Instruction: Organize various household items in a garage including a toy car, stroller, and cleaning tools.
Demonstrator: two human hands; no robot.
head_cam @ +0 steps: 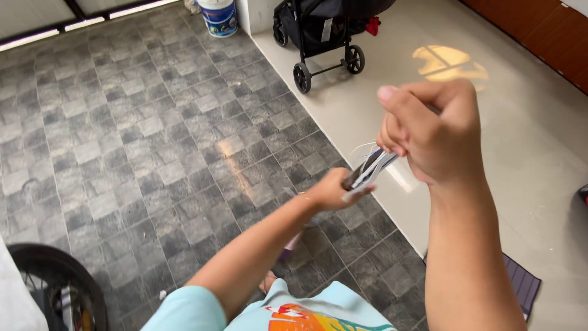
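Note:
My right hand (432, 132) is raised in front of me, its fingers closed around the upper end of a dark stick-like handle (366, 170) with frayed white and grey strips on it. My left hand (334, 190) grips the same handle lower down, arm stretched forward. The handle runs diagonally between the two hands. Its lower part is hidden behind my left forearm. A small purple piece (292, 244) shows under that forearm. The front of my light blue shirt (288, 312) sits at the bottom of the view.
Grey stone tiles (135, 135) cover the floor to the left; smooth cream floor (527, 159) lies to the right. A black stroller (324, 30) and a white bucket (218, 16) stand at the back. A bicycle wheel (55, 288) is at bottom left, a dark mat (520, 285) at bottom right.

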